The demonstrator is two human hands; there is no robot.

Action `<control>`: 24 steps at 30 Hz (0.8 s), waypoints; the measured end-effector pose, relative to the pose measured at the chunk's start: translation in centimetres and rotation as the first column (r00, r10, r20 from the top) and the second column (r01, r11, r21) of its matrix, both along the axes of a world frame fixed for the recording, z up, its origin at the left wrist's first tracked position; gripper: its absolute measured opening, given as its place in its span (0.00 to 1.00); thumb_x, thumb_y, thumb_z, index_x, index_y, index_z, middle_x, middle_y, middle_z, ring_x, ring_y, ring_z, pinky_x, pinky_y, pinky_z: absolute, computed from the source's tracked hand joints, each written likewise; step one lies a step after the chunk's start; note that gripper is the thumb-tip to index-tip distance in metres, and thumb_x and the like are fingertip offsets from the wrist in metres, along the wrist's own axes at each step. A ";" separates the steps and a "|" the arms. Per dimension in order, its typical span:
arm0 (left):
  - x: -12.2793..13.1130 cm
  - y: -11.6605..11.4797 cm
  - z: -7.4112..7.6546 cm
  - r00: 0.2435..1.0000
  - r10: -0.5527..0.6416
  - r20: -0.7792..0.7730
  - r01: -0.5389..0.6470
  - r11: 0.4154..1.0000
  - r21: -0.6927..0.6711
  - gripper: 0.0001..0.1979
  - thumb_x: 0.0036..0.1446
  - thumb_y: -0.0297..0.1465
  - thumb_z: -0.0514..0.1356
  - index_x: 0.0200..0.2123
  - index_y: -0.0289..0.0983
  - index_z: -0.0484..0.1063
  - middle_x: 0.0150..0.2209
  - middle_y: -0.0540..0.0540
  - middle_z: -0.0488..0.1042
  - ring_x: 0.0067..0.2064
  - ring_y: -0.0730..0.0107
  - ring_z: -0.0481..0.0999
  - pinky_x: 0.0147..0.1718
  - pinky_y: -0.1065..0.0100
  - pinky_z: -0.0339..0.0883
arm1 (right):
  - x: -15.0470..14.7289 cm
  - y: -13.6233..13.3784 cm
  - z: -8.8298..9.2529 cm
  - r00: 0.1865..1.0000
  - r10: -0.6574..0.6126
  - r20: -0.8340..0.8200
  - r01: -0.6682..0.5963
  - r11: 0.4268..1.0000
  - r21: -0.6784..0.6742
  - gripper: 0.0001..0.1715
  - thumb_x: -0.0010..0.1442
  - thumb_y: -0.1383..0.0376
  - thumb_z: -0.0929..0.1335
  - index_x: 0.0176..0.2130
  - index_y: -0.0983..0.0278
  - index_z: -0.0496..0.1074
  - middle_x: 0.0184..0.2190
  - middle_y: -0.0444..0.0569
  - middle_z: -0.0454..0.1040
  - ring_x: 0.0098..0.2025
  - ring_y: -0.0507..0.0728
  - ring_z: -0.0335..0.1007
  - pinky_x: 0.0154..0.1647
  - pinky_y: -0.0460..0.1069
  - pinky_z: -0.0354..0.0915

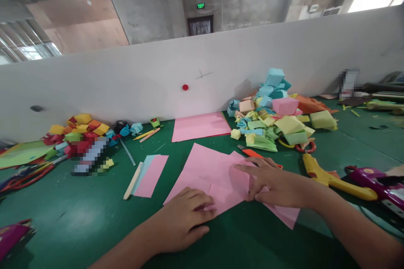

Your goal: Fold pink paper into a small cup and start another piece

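Observation:
A pink sheet of paper (202, 168) with a folded part lies on the green table in front of me. My left hand (186, 218) rests on its near left part, fingers stretched out and lying over the paper. At the right edge of the folded part, my right hand (274, 183) touches the sheet, index finger stretched out over it and the other fingertips at the edge. Another pink paper piece (285, 215) sticks out from under the right hand. Close beyond that hand lies an orange utility knife (251, 152), partly hidden by the fingers.
Left of the sheet lie pink and blue paper strips (154, 176) and a wooden stick (133, 180). Paper cubes are heaped at the left (83, 132) and right (277, 105). A yellow-handled tool (337, 180) and a purple tool (375, 180) lie right. A white partition (142, 80) stands behind.

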State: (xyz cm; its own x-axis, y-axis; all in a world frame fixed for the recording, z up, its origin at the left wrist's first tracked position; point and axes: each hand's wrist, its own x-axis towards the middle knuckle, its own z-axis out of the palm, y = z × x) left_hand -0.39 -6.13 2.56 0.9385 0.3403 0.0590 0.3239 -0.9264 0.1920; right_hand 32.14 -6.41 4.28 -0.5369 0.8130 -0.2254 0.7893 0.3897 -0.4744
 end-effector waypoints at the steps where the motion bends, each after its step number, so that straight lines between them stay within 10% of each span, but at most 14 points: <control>1: 0.0 0.0 0.0 1.000 0.003 -0.007 -0.003 1.000 -0.004 0.18 0.68 0.35 0.57 0.59 0.40 0.69 0.56 0.40 0.72 0.54 0.54 0.69 0.53 0.53 0.63 | 0.1 0.0 0.0 1.000 0.003 -0.001 -0.003 1.000 0.001 0.16 0.57 0.63 0.68 0.38 0.47 0.83 0.72 0.31 0.51 0.75 0.71 0.29 0.69 0.73 0.25; 24: 0.1 -0.1 0.2 1.000 0.006 0.005 -0.006 1.000 -0.012 0.20 0.67 0.35 0.58 0.60 0.40 0.69 0.56 0.40 0.73 0.54 0.54 0.70 0.54 0.53 0.63 | 0.0 0.4 0.3 0.999 -0.022 -0.025 0.021 0.998 -0.061 0.15 0.55 0.62 0.68 0.37 0.47 0.83 0.72 0.31 0.51 0.75 0.71 0.25 0.69 0.73 0.24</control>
